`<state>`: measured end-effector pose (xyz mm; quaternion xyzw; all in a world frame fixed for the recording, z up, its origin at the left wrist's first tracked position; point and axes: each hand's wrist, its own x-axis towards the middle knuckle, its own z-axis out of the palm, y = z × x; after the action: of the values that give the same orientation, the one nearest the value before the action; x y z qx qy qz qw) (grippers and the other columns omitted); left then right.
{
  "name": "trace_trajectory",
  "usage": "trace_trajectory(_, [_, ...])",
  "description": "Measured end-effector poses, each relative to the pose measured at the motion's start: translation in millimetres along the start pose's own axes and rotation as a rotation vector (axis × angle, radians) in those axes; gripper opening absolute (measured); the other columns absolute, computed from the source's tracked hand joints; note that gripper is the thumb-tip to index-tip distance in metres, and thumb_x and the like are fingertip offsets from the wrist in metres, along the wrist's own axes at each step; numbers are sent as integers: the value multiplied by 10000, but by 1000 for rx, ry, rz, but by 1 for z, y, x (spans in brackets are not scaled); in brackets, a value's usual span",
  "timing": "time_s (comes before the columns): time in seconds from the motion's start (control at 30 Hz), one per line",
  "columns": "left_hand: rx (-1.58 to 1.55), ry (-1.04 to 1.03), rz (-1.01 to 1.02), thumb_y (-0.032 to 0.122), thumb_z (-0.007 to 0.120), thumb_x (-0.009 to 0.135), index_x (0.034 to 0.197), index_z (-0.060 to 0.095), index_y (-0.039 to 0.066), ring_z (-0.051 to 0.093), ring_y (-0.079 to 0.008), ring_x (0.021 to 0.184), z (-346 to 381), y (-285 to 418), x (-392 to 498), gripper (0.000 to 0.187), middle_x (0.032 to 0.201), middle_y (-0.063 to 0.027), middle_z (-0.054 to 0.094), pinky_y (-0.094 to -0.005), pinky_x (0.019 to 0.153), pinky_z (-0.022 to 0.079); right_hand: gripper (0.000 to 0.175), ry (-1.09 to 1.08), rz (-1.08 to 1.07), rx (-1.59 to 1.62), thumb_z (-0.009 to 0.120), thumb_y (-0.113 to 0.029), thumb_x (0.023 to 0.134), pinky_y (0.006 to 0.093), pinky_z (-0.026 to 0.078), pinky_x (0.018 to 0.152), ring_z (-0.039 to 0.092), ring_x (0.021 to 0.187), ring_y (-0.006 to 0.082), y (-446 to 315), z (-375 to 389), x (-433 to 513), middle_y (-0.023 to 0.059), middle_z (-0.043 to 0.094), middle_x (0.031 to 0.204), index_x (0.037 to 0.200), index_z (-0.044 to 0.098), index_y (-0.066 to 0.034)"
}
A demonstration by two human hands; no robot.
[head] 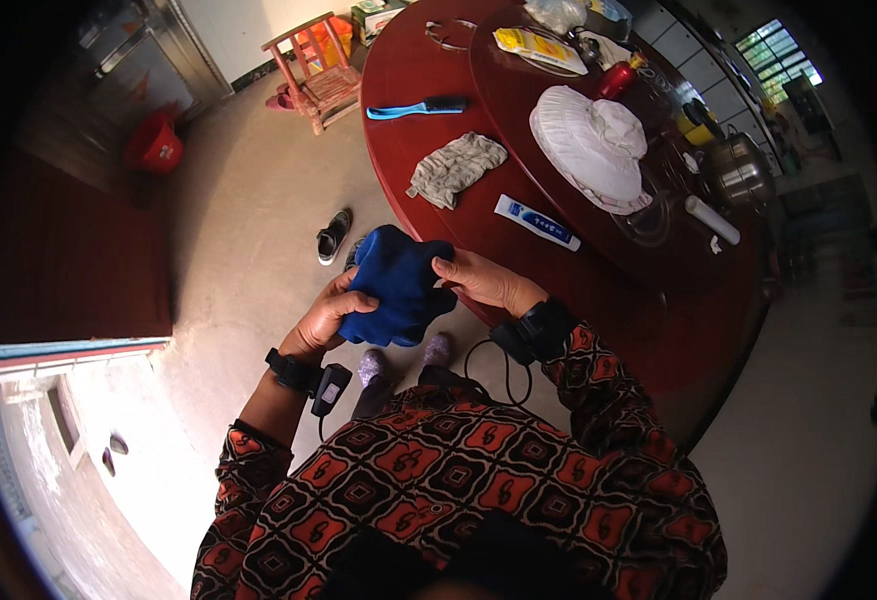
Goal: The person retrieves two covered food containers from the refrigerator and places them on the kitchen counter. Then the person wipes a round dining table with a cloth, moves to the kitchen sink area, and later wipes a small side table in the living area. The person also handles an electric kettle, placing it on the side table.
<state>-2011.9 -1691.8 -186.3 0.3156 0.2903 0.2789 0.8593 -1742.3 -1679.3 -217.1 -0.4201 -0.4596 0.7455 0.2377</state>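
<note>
A bunched dark blue cloth (397, 289) is held up between my two hands, over the floor by the edge of the round red table (416, 64). My left hand (330, 311) grips its left side, thumb on top. The cloth's upper right edge is pinched by my right hand (483, 277); those fingers are partly hidden. On the table beyond lie a crumpled grey patterned cloth (459, 169), a blue and white tube (537, 223) and a blue comb with a black handle (417, 108). Both wrists wear black straps with devices and cables.
A raised turntable (506, 97) holds a white sun hat (588, 146), a yellow and white packet (540, 49), a red bottle (618, 79) and a steel pot (738, 171). A wooden chair (322, 79), a red bucket (155, 142) and dark shoes (333, 236) stand on the floor.
</note>
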Motion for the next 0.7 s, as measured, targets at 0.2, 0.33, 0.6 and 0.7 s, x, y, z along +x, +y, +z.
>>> trace_trajectory(0.2, [214, -36, -57, 202, 612, 884, 1190, 535, 37, 613, -142, 925, -4, 42, 34, 356, 1067, -43, 618, -293, 814, 512, 233, 590, -277, -169, 585, -245, 938, 215, 408, 599, 427, 654, 48, -20, 15, -44, -50, 513, 734, 911, 596, -14])
trace_trajectory(0.33, [547, -227, -31, 121, 628, 893, 851, 535, 117, 523, -43, 698, -5, 56, 53, 102, 784, 62, 509, -198, 616, 465, 237, 783, -492, -331, 574, -211, 942, 248, 413, 568, 419, 635, 48, -29, 13, -96, 1, 503, 671, 882, 578, 18])
trace_trajectory(0.6, [908, -434, 227, -52, 617, 830, 1381, 358, 153, 490, -58, 671, 66, 71, 114, 643, 888, 4, 551, -205, 573, 425, 254, 1100, -540, -652, 604, -182, 918, 262, 454, 613, 470, 644, 81, -74, -9, -206, 49, 606, 736, 1077, 598, 16])
trace_trajectory(0.7, [1011, -436, 252, -30, 618, 847, 1318, 455, 108, 504, -74, 779, 108, 70, 137, 517, 887, -5, 558, -227, 722, 440, 280, 1132, -482, -707, 607, -212, 916, 274, 466, 609, 522, 647, 93, -88, -22, -247, 69, 631, 760, 1104, 608, -4])
